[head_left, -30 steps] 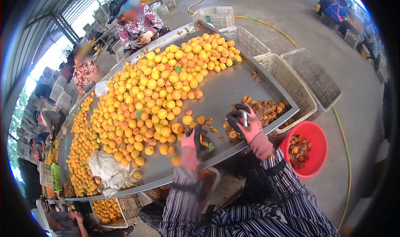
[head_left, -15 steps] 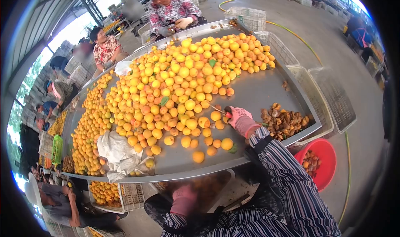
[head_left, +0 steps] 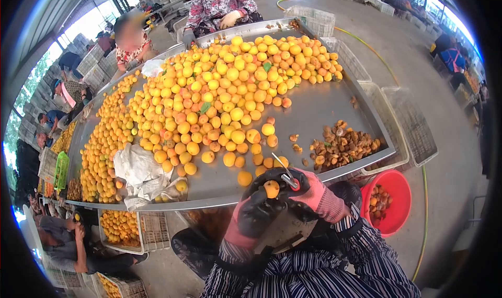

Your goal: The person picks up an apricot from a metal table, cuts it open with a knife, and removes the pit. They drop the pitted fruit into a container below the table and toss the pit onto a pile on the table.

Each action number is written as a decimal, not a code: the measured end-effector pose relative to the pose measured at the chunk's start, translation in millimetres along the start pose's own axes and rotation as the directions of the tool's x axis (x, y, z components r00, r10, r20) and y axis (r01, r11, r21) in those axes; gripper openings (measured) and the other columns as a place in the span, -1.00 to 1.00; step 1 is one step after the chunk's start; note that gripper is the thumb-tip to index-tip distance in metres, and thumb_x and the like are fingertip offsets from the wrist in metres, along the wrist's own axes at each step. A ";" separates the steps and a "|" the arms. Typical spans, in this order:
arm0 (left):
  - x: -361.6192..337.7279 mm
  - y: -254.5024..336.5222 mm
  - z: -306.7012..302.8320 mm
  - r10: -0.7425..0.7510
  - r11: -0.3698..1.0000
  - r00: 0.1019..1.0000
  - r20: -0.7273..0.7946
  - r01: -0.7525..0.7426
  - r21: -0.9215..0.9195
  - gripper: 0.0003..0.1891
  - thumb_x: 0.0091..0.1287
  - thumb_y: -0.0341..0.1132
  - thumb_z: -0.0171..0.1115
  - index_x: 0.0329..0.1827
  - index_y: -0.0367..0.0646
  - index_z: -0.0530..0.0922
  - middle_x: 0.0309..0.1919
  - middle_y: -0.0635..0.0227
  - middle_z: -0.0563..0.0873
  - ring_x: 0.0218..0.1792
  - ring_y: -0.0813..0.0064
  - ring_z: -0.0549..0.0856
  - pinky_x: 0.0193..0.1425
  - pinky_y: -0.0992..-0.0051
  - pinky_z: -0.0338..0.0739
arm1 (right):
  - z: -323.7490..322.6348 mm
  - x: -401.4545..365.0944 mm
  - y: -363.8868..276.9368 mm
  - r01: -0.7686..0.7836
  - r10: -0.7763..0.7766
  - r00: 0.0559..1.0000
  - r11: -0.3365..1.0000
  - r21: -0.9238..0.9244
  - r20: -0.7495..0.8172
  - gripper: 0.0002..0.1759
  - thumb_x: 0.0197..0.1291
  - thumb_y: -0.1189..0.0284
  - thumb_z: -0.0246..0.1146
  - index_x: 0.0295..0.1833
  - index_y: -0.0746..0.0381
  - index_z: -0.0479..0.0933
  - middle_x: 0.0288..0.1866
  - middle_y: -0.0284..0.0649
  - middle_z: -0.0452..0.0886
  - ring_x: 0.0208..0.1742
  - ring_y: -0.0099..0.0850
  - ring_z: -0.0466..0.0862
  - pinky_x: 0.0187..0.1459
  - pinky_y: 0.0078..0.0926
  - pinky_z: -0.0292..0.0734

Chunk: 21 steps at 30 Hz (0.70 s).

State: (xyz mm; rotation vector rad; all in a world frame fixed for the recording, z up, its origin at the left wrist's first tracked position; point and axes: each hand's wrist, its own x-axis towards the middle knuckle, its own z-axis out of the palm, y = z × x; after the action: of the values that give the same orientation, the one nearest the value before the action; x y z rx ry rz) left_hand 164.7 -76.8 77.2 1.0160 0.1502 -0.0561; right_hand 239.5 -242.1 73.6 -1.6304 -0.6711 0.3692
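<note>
My left hand (head_left: 256,209), in a pink glove with a black palm, is closed round an apricot (head_left: 271,189) just in front of the table's near edge. My right hand (head_left: 312,194), gloved alike, grips a tool with a red handle (head_left: 296,185) and a thin metal shaft (head_left: 280,163). The shaft points up and away, close beside the held apricot. Beyond both hands, a large heap of apricots (head_left: 225,96) covers much of the metal table (head_left: 314,107). A pile of brown, split fruit pieces (head_left: 345,147) lies at the right corner.
A red bucket (head_left: 400,198) with fruit pieces stands at the right. Plastic crates (head_left: 413,125) line the table's right side, and a crate of apricots (head_left: 121,227) sits lower left. White cloth (head_left: 138,172) lies on the table. Co-workers (head_left: 222,7) sit across it.
My right hand has drawn back from the heap with the tool to meet my left. My left hand has risen from below the table edge; an apricot now shows in it.
</note>
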 end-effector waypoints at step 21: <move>-68.0 -9.1 -5.6 0.143 0.988 0.976 -0.164 -0.129 0.089 -0.47 0.21 -0.62 0.07 0.30 -0.32 0.29 0.14 0.02 0.51 0.01 0.17 0.63 0.04 0.38 0.59 | 26.7 -91.1 -31.3 -0.072 0.067 0.980 0.997 0.018 0.188 -0.52 0.08 0.59 0.13 0.18 0.34 0.37 -0.10 0.00 0.61 0.02 -0.09 0.61 0.03 -0.43 0.47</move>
State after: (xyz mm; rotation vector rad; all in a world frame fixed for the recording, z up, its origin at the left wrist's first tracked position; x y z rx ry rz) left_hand 95.8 -78.4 76.9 1.1068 0.2347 0.1510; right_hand 146.2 -275.2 87.1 -1.6110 -0.7487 0.5850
